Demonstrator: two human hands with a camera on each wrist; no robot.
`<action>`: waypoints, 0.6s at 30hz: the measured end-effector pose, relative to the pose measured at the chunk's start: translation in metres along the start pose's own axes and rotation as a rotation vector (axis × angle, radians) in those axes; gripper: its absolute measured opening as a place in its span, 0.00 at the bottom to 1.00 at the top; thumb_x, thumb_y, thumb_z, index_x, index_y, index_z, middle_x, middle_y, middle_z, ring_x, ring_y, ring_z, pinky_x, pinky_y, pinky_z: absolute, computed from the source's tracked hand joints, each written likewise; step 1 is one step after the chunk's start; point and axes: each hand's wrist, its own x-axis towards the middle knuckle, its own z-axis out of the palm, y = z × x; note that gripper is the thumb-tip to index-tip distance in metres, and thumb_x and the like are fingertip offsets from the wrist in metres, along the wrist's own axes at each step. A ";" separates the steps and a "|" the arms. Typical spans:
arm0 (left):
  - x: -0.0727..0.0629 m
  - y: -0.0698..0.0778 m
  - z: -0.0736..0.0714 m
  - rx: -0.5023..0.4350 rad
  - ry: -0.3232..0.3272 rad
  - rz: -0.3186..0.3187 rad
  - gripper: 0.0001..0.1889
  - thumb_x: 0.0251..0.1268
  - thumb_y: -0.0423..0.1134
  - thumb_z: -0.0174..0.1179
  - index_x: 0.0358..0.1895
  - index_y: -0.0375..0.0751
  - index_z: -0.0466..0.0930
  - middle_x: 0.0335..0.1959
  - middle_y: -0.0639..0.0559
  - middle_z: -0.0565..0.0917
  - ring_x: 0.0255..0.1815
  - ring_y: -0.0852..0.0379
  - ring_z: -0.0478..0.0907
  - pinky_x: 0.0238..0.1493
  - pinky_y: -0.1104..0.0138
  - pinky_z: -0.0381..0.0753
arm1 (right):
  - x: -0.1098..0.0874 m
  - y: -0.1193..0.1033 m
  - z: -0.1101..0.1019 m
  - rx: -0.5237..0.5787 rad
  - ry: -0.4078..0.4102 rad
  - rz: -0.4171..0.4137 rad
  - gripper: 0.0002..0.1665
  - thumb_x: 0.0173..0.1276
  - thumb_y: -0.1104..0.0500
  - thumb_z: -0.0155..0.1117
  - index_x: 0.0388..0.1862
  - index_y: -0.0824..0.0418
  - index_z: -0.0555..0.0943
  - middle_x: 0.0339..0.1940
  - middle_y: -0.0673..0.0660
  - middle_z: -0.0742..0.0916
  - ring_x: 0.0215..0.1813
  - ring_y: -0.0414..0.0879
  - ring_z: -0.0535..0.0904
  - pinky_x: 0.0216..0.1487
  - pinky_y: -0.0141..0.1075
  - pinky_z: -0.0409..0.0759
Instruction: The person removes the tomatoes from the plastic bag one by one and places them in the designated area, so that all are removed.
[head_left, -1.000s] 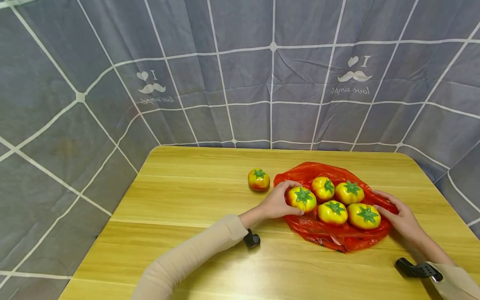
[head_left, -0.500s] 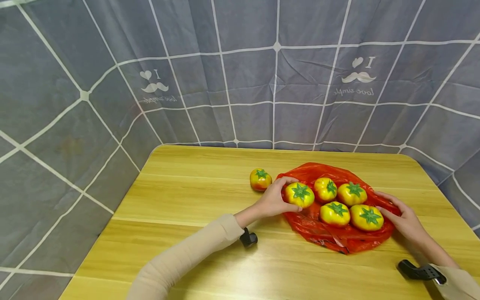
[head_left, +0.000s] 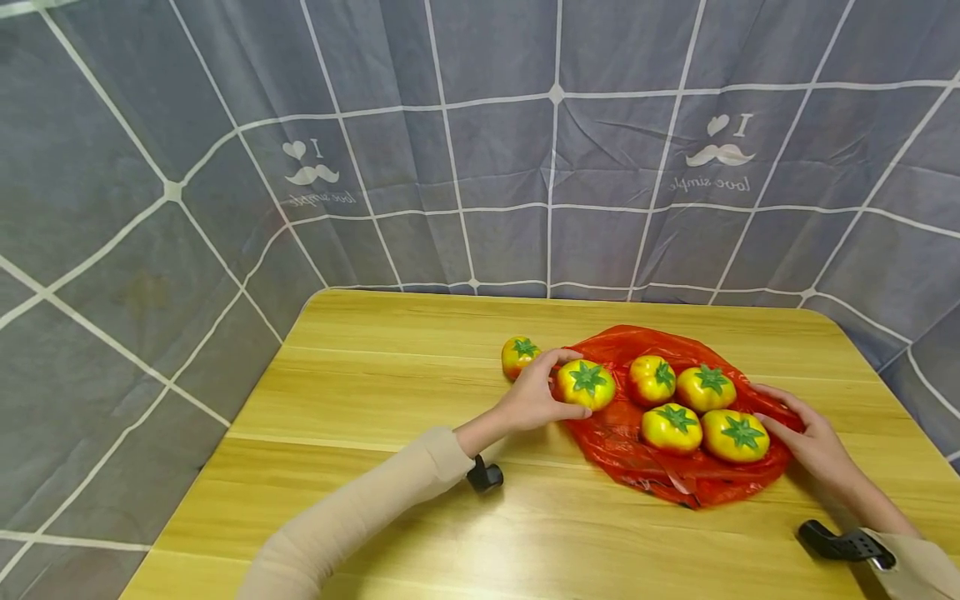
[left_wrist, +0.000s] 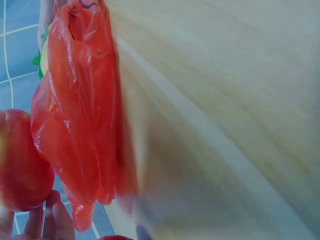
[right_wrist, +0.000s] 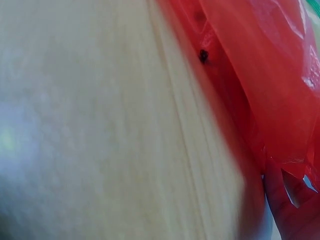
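Observation:
In the head view my left hand (head_left: 534,396) grips a yellow-and-red tomato (head_left: 586,384) with a green star-shaped top, thumb in front and fingers behind. It is over the left edge of a red plastic bag (head_left: 622,467). The left wrist view shows the red underside of this tomato (left_wrist: 22,165) beside the bag (left_wrist: 80,115), fingertips against it. My right hand (head_left: 813,437) holds the bag's right edge, thumb on top; the right wrist view has its fingers (right_wrist: 287,205) at the plastic. Several more tomatoes (head_left: 672,427) sit on the bag.
Another tomato (head_left: 519,357) stands on the wooden table (head_left: 360,400) left of the bag, partly covered by my left hand. A grey curtain (head_left: 495,158) with white lines hangs behind the table and along its left side.
My left hand has lifted the tomato off the group and carried it left, now overlapping the lone tomato. The right hand stays at the bag's edge.

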 end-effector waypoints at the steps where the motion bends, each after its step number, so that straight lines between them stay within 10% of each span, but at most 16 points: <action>1: -0.001 -0.001 0.000 -0.004 0.001 0.000 0.38 0.47 0.40 0.74 0.64 0.43 0.68 0.62 0.50 0.74 0.54 0.55 0.73 0.54 0.69 0.73 | 0.000 0.000 0.000 -0.007 0.000 0.000 0.28 0.71 0.67 0.54 0.69 0.55 0.69 0.52 0.23 0.72 0.48 0.15 0.71 0.42 0.13 0.72; 18: -0.028 -0.017 -0.017 -0.073 0.089 -0.009 0.39 0.46 0.36 0.74 0.65 0.37 0.66 0.58 0.46 0.74 0.49 0.56 0.72 0.48 0.70 0.75 | -0.001 0.000 -0.001 -0.009 0.005 -0.011 0.28 0.71 0.67 0.54 0.69 0.55 0.69 0.51 0.22 0.72 0.48 0.15 0.70 0.42 0.12 0.72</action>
